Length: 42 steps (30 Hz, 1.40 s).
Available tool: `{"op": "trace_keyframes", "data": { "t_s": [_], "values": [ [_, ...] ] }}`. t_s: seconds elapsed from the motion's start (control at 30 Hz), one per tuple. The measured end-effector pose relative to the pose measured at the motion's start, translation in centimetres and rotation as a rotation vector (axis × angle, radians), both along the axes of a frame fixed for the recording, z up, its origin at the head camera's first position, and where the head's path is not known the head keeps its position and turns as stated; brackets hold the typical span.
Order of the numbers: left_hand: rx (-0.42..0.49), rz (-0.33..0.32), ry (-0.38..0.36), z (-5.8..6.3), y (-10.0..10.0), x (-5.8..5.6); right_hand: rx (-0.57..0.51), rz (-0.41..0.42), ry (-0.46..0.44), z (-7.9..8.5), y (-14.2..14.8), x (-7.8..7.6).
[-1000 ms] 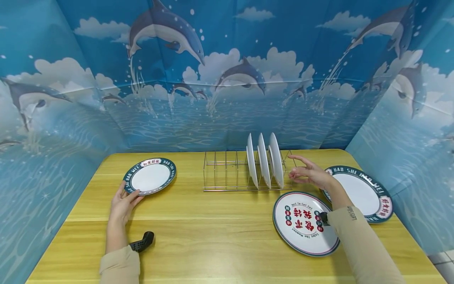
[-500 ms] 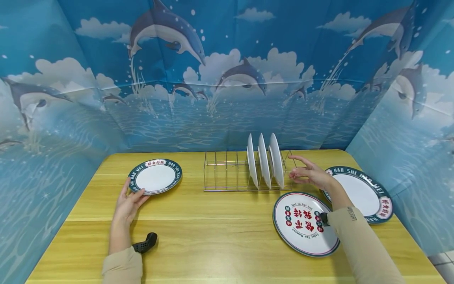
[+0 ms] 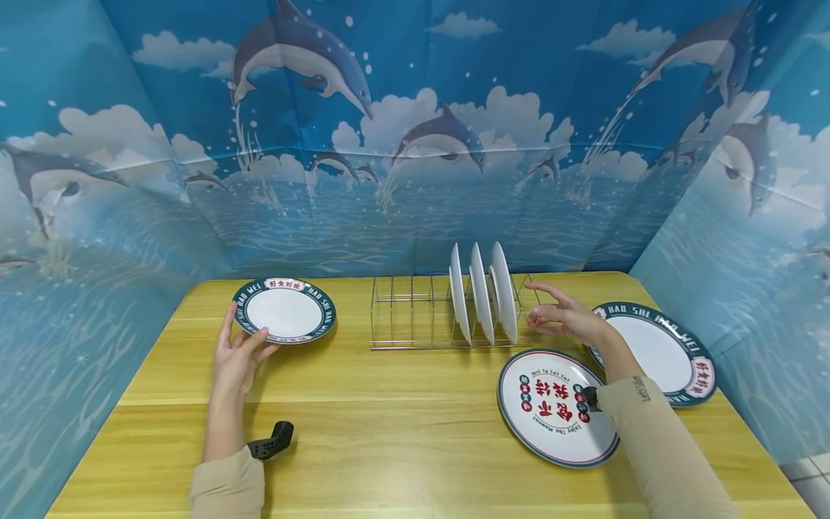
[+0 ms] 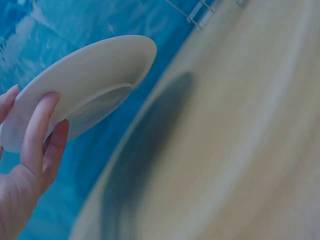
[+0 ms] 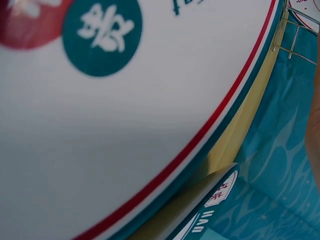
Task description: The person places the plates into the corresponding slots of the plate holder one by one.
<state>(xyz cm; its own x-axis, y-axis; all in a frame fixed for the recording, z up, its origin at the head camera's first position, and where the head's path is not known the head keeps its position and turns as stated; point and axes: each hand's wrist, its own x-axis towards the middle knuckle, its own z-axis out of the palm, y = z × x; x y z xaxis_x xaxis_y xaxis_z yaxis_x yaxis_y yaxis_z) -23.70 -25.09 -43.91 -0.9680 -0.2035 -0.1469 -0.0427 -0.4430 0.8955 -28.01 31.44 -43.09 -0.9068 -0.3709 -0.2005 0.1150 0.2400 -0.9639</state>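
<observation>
My left hand [image 3: 235, 360] pinches the near left rim of a white plate [image 3: 285, 311] with a dark green lettered border. The thumb lies over the rim and fingers go beneath. In the left wrist view the plate's pale underside [image 4: 95, 75] shows, tilted and raised above the table. My right hand [image 3: 570, 319] is at the right end of a wire dish rack [image 3: 412, 344], index finger and thumb spread, fingertips right at its end wires. Several slots of the rack hold white plates [image 3: 481, 294], standing on edge in its right half; the left slots show bare wire.
A white plate with red characters [image 3: 551, 440] lies flat in front of the rack's right end, under my right forearm. Farther right lies a larger green-bordered plate [image 3: 655, 353]. A dolphin-print cloth [image 3: 415, 187] stands behind and beside the wooden table [image 3: 389, 432].
My left hand has carried the green-bordered plate a little to the right and then farther back, toward the cloth. The right hand and the plates in the rack have stayed in place.
</observation>
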Motion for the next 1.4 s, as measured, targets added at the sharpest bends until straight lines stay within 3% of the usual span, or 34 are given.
{"op": "trace_keyframes", "data": {
  "t_s": [0.27,0.53,0.67,1.0,1.17,1.4],
  "values": [
    [-0.074,-0.029,0.203,3.8,1.9,0.1,-0.009,-0.004,-0.003,0.0,0.1,-0.1],
    [-0.097,-0.085,0.297,6.4,4.9,-0.1,-0.016,0.016,0.014,0.2,0.1,0.1],
    [-0.142,-0.129,0.328,7.0,6.7,-0.4,-0.017,0.006,0.004,0.2,0.0,0.1],
    [-0.303,-0.326,0.407,7.7,11.9,-1.3,-0.01,0.026,0.026,0.0,0.2,0.1],
    [-0.373,-0.383,0.444,8.0,14.4,-1.6,-0.013,0.017,0.011,-0.1,0.2,0.0],
    [-0.4,-0.438,0.463,8.3,17.3,-1.7,-0.005,0.014,0.007,-0.2,0.2,-0.1]
  ]
}}
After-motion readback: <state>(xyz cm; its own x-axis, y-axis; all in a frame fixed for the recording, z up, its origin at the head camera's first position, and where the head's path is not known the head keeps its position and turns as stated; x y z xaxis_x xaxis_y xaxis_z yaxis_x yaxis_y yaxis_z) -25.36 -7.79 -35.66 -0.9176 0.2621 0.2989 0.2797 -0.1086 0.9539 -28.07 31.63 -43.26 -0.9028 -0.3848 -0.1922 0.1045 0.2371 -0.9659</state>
